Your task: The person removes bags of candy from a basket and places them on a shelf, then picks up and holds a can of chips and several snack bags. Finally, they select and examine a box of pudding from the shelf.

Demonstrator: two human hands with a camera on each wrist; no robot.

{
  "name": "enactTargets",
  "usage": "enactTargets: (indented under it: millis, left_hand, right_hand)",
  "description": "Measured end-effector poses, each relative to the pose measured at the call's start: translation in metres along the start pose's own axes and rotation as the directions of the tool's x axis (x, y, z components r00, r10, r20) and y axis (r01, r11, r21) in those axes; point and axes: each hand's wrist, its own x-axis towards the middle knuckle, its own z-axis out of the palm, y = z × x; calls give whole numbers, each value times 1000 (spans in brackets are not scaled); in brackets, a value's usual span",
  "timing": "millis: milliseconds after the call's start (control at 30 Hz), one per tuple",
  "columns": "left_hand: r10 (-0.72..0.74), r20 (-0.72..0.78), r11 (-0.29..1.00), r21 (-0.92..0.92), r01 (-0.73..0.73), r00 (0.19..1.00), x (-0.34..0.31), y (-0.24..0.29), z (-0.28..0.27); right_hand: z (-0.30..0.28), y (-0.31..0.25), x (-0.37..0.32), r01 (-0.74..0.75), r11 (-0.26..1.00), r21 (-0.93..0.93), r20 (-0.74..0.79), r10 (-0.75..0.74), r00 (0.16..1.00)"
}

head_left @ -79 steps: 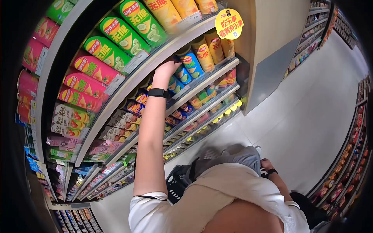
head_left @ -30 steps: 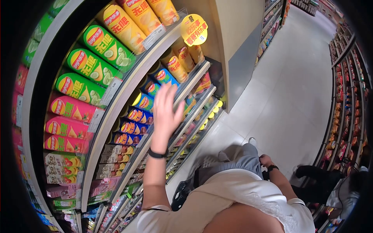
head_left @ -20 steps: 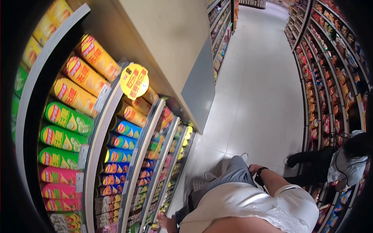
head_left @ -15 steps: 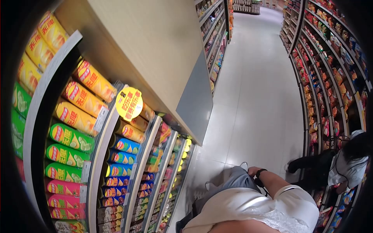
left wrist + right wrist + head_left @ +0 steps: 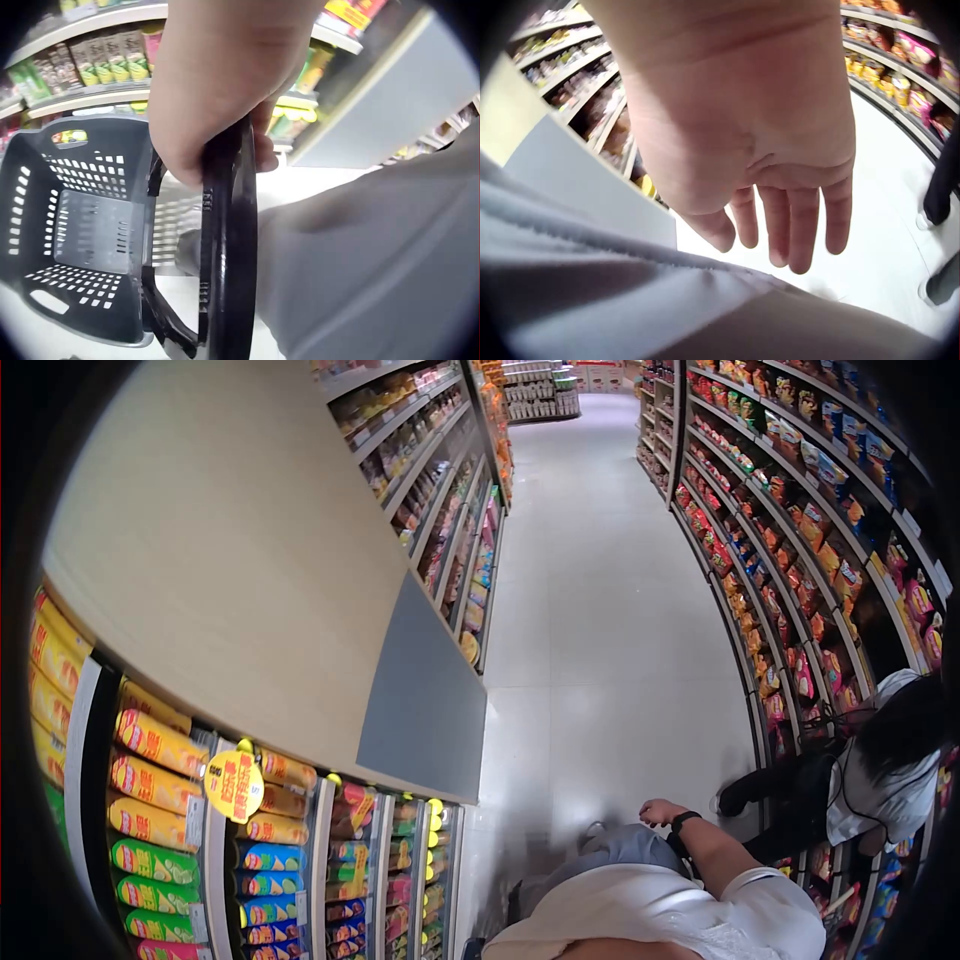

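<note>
Basket [image 5: 82,225]: one, handle [image 5: 225,255] gripped by left hand [image 5: 217,90]; right hand [image 5: 757,150] loose.

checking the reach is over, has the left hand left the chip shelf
Yes: the left hand has dropped down from the chip shelf, out of the head view, and now grips the basket handle.
</note>
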Motion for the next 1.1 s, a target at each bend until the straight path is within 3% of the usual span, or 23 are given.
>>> enactTargets:
  millis: [167,333,433,467,500,567,633,700,767,800,867,900,967,1033,1100]
  left_hand:
    - [177,146,980,-122,-159,973,74,107,1]
    - [281,282,940,-273,-204,917,113,176,32]
    - [337,335,911,-351,-216,880,152,217,29]
    - [333,329,911,-355,-211,884,164,236,27]
    - [201,343,891,-453,-26,917,182,252,21]
    - [-46,417,726,-610,317,908,216,264,-7]
    - [-241,537,433,-686,585,808,265,281,-41]
    - [-351,682,74,-662,745,641,300,304,-73]
    - [-363,832,-300,-530,793,419,336,347,-110]
    - [-271,869,-285,-483,828,414,356,353,-122]
    - [-271,837,-461,-547,699,476,388,390,-145]
    - [-252,838,-475,-544,692,485,411,410,-152]
    - [-263,803,-589,-573,570,535,450,445,-167]
    - [-263,811,-582,-565,585,522,492,481,-187]
    - [-283,810,-583,-571,578,514,525,512,-205]
  right_hand:
    - [-57,101,13,-151,987,61,-78,155,985]
    - [-98,133,10,-263,926,270,-23,279,960]
    - [-127,128,31,-251,892,376,3,270,963]
    - [-137,127,43,-226,881,415,-6,251,968]
    - [-150,121,53,-204,870,449,-15,235,972]
    - [-180,109,73,-156,848,506,-33,199,979]
    - [-218,93,91,-119,837,535,-45,168,985]
    - [-266,76,101,-117,839,531,-67,180,981]
    - [-317,67,104,-132,850,509,-65,191,979]
    - [-343,68,107,-138,852,505,-78,204,976]
    - [-403,71,125,-191,881,433,-43,232,972]
    - [-436,64,127,-199,886,419,-56,244,968]
    - [-493,63,145,-167,872,461,-164,268,949]
    - [-535,69,171,-84,832,548,-276,275,921]
    - [-567,58,190,-37,753,657,-267,278,923]
